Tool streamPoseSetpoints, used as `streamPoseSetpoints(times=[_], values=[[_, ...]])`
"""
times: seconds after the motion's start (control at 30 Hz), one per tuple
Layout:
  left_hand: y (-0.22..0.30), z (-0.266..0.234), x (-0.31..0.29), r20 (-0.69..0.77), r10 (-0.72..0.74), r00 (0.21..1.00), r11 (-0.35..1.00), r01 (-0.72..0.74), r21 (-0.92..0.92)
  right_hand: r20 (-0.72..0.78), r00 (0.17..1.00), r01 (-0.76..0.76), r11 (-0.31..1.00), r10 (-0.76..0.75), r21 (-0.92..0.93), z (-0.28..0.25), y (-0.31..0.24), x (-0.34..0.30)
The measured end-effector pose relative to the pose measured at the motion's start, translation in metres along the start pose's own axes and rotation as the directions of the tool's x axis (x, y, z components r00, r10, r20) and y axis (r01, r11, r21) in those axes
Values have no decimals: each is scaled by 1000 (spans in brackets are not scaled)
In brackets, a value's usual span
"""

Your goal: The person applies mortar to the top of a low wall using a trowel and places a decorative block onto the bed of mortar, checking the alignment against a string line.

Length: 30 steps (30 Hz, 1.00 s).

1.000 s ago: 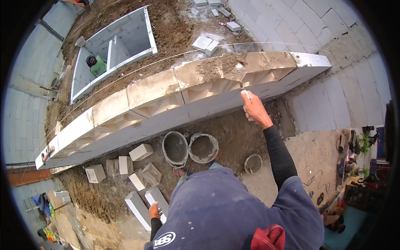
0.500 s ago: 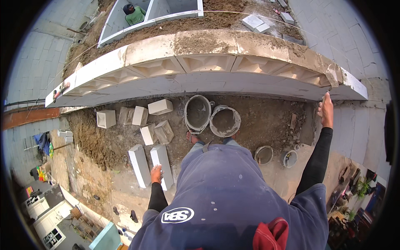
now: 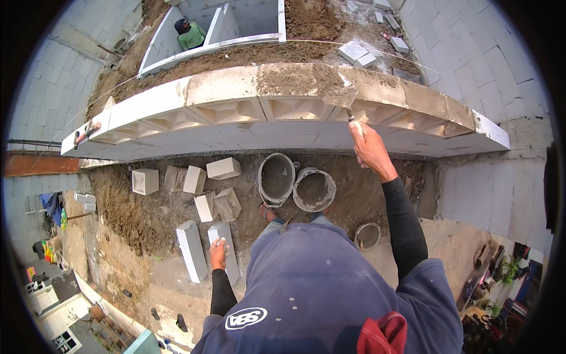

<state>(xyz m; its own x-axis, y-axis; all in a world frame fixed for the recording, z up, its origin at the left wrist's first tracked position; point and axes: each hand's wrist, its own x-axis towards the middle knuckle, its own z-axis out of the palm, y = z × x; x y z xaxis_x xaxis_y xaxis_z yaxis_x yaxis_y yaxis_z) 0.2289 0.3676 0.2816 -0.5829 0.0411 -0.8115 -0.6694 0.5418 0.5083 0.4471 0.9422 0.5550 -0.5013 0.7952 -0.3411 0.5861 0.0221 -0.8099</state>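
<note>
Right hand (image 3: 370,148) is gripping a trowel (image 3: 343,97) by the handle, arm stretched out forward. The trowel blade is lying flat on the grey mortar (image 3: 295,79) spread on top of the block wall (image 3: 283,112), about mid-length, slightly right of centre. The mortar patch is covering roughly one block's top; the blocks either side are showing bare tops.

Left hand (image 3: 218,252) is hanging low, fingers loosely curled and touching the upper end of a white block (image 3: 224,251) lying on the ground; it is not lifting it, and whether it is properly gripping can't be told. A second long white block (image 3: 191,251) is lying just beside it on the left.

Two grey buckets are sitting on the dirt at the foot of the wall, between wall and person: the left bucket (image 3: 276,178) and the right bucket (image 3: 313,189), touching each other, both smeared with mortar inside. A smaller round tub (image 3: 367,235) is sitting near the right arm.

More loose blocks (image 3: 194,180) are scattered on the soil to the left of the buckets. A level (image 3: 87,131) is resting on the wall's far left end. Beyond the wall another person (image 3: 190,34) in a green top is crouching inside a white-walled pit (image 3: 247,26).
</note>
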Motion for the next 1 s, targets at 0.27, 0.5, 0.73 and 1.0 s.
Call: streamPoseSetpoints(times=[0.27, 0.5, 0.73, 1.0], values=[[-52, -44, 7, -26, -167, 986, 986, 167, 16, 101, 958, 282, 948, -269, -149, 116, -44, 10], [-93, -94, 23, 42, -329, 943, 938, 321, 133, 32, 934, 356, 922, -355, -151, 141, -61, -9], [-40, -50, 44, 78, -117, 990, 989, 108, 105, -637, 657, -101, 885, 403, 455, -202, 154, -30], [40, -5, 46, 58, -36, 998, 986, 26, 164, -361, 928, -106, 994, 93, -18, -112, 79, -33]])
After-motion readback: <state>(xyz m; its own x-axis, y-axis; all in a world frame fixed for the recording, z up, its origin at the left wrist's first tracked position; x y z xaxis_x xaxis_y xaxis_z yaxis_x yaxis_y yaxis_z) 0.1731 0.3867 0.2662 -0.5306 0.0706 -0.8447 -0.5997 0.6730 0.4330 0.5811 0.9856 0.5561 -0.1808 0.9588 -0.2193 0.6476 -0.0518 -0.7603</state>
